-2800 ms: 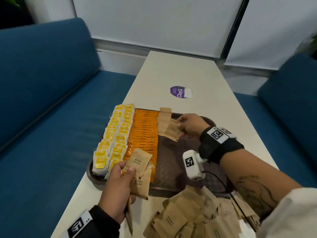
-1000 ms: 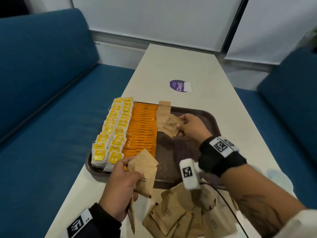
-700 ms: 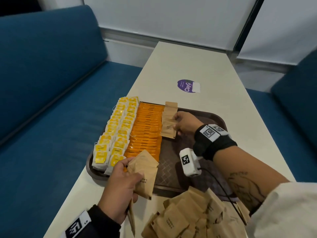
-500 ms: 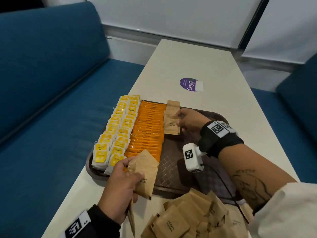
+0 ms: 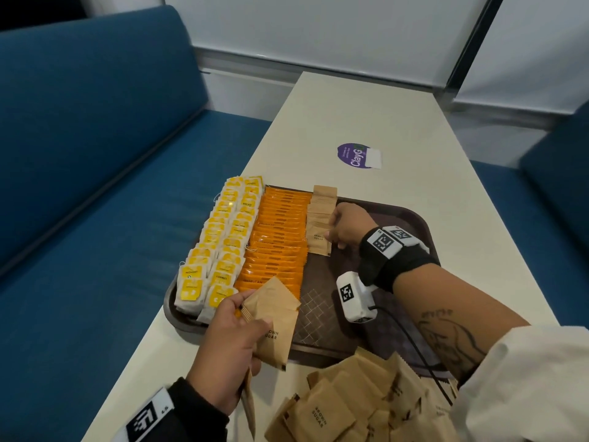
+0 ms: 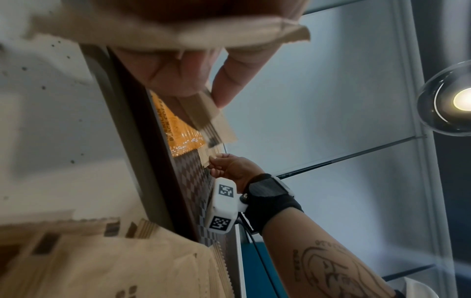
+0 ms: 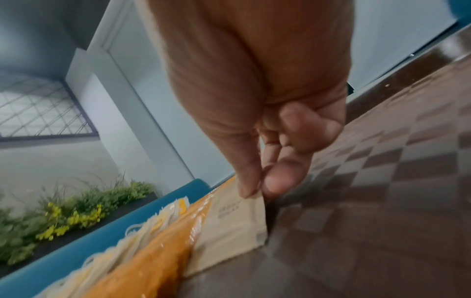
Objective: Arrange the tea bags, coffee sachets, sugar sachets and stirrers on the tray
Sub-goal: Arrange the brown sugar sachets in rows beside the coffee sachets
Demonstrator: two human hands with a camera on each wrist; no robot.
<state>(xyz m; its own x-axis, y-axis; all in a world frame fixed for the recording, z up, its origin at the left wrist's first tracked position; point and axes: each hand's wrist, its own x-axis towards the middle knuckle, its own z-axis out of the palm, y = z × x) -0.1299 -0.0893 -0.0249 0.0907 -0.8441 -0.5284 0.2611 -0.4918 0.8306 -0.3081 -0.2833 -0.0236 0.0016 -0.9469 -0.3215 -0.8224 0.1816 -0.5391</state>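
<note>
"BROWN SUGAR" is printed on the kraft sachets (image 5: 318, 242), "AMERICAN" on the orange sachets (image 5: 253, 282), "MOMENT", "RELAX", "CONNECT" on tea bags (image 5: 191, 272), "ClayG" on the purple sticker (image 5: 355, 156).

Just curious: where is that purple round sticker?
In the head view, the purple sticker lies on the white table, beyond the tray's far edge, toward its right.

Brown sugar sachets (image 5: 319, 218) lie overlapped beside orange coffee sachets (image 5: 276, 240) on the tray (image 5: 411, 224).
</note>
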